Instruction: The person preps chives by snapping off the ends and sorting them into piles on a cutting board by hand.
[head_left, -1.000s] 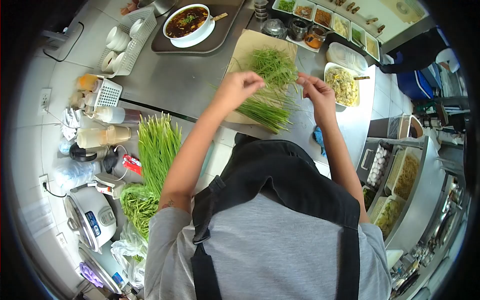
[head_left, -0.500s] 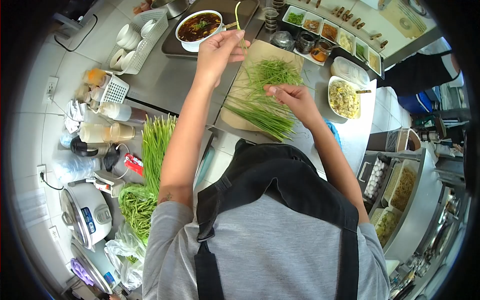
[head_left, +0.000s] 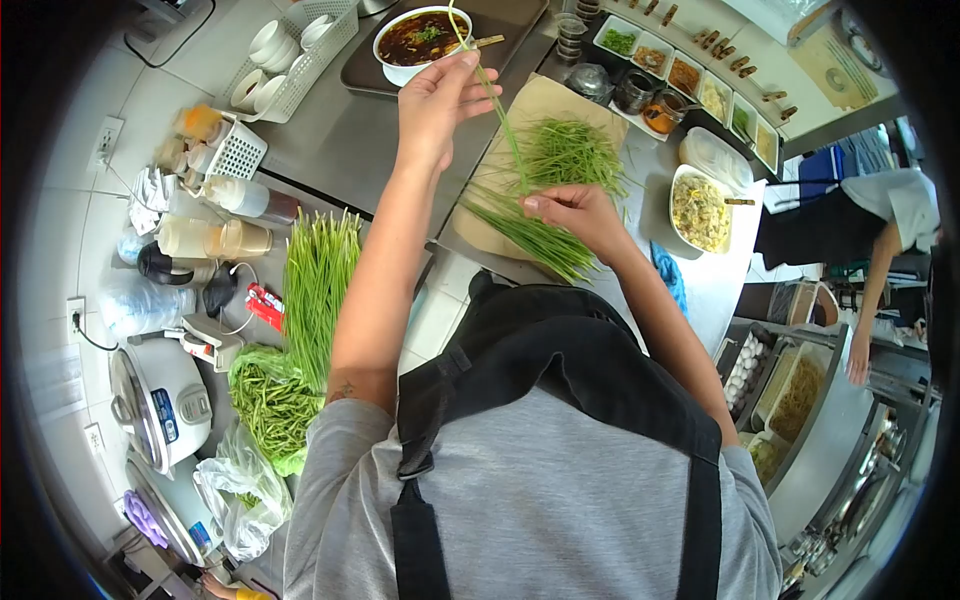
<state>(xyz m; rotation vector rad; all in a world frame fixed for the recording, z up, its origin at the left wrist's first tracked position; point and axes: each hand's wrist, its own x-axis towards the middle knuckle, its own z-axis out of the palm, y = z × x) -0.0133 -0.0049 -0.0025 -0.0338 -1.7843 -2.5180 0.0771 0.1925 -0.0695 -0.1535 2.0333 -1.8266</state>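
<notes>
A long garlic chive stalk (head_left: pixel 511 142) stretches between my two hands. My left hand (head_left: pixel 440 112) pinches its upper part between thumb and forefinger, the pale end sticking up past the fingers near a bowl of dark soup (head_left: pixel 425 38). Lower down, my right hand (head_left: pixel 577 214) has its thumb and forefinger closed at the stalk's other end. Beneath the right hand, a bundle of garlic chives (head_left: pixel 535 238) lies across the tan cutting board (head_left: pixel 492 170). Farther back on the board is a loose pile of thinner green stalks (head_left: pixel 568 152).
Big bunches of chives (head_left: pixel 318 290) and a bag of green pods (head_left: pixel 275 405) lie at left, near a rice cooker (head_left: pixel 165 400). Garnish trays (head_left: pixel 685 75) line the back. A rice bowl (head_left: pixel 700 207) and blue cloth (head_left: pixel 668 275) sit right. A co-worker's arm (head_left: pixel 872 295) hangs at far right.
The stalk now spans both hands, where before it was seen mainly at my left hand. My right hand is slightly lower in view. The co-worker's arm has come into sight.
</notes>
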